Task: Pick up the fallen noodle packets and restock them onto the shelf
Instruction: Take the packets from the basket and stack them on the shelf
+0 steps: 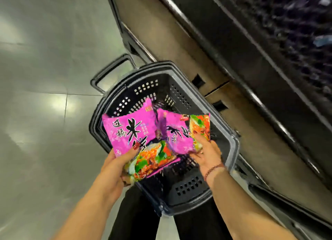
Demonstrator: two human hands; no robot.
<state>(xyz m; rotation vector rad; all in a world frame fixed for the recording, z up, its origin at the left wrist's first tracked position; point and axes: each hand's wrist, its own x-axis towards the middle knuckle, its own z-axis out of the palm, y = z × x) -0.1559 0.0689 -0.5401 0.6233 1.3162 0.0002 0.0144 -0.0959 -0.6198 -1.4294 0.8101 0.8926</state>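
- Gripping the left packet point(133, 130) is my left hand point(115, 166). The thumb is pressed on the printed front, and the other fingers are behind the wrapper, out of sight.
- My right hand point(206, 151) holds the right packet point(181, 130) by its lower edge. The fingers curl onto the wrapper, but their tips are partly hidden, so I cannot tell exactly how they clamp it.
- Both packets are pink and sit side by side above the basket point(158, 64). Their inner edges meet, but I cannot tell whether they touch or overlap.
- The packets cover much of the basket's inside, and whatever lies under them is hidden.
- The shelf point(269, 51) runs along my right. It is blurred and cut off by the top and right of the view.
- Goods on the shelf's upper tier are only dark smears, and I cannot read them.
- My forearms are cut off at the bottom edge. My legs point(136, 212), in black, stand at the basket's near end.
- A beaded bracelet point(213, 168) circles my right wrist.
- The basket's right rim is just beside the shelf's base, leaving little room on that side.
- Its handle point(109, 69) sticks out at the far left corner, over the floor point(45, 78).
- Open tiled floor with patches of glare spreads to my left.
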